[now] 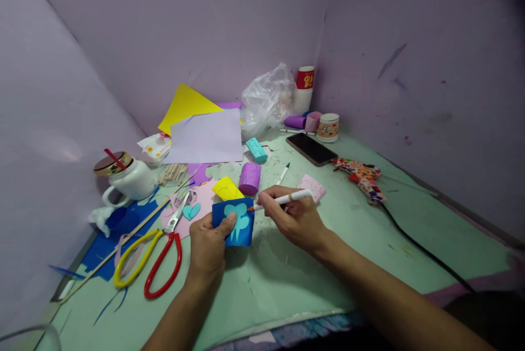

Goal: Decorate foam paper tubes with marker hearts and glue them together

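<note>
My left hand grips a dark blue paper piece, its thumb lying across the front. Light turquoise cut-out shapes sit on the blue face. In my right hand is a white marker, its orange-red tip at the blue piece's upper right edge; whether it touches is too small to tell. Just behind are a yellow paper roll and a purple paper roll, both with drawn lines. A pink paper piece lies beyond my right hand.
Scissors with yellow and red handles lie left of my left hand, near a long thin stick and a white mug. Paper sheets and a plastic bag are at the back. A phone and glue gun with a black cord lie right.
</note>
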Tool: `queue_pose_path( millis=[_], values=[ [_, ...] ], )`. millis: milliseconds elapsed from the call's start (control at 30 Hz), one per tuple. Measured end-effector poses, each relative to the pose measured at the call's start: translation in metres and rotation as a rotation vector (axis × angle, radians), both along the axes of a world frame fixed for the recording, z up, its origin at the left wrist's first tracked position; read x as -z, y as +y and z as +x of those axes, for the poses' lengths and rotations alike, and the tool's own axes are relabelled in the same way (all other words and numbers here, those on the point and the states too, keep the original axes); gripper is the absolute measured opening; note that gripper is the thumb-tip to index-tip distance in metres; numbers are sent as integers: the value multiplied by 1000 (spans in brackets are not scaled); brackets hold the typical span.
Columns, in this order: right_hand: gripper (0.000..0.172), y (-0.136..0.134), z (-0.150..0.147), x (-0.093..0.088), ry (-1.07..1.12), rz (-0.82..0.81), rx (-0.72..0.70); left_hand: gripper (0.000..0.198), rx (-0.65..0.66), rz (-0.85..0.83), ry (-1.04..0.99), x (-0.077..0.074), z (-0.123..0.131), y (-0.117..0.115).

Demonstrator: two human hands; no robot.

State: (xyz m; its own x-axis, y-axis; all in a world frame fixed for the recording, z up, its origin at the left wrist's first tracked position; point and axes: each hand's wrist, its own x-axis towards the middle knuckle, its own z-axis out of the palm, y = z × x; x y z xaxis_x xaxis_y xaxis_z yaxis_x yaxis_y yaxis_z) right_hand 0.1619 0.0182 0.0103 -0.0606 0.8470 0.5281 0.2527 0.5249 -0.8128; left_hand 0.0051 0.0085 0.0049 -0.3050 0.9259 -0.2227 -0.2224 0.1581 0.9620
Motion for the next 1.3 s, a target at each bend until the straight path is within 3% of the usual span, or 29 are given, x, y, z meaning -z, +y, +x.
queue_pose_path(
  millis=[600,933,1300],
  values=[
    [22,-3,-6,3,44,-56,-63,29,58,38,90,4,0,-1],
    [22,-3,-6,2,37,-55,-83,25,55,50,105,-2,1,-2],
    [21,2,-2,2,49,-51,-54,32,63,57,127,5,-3,-1]
  ],
)
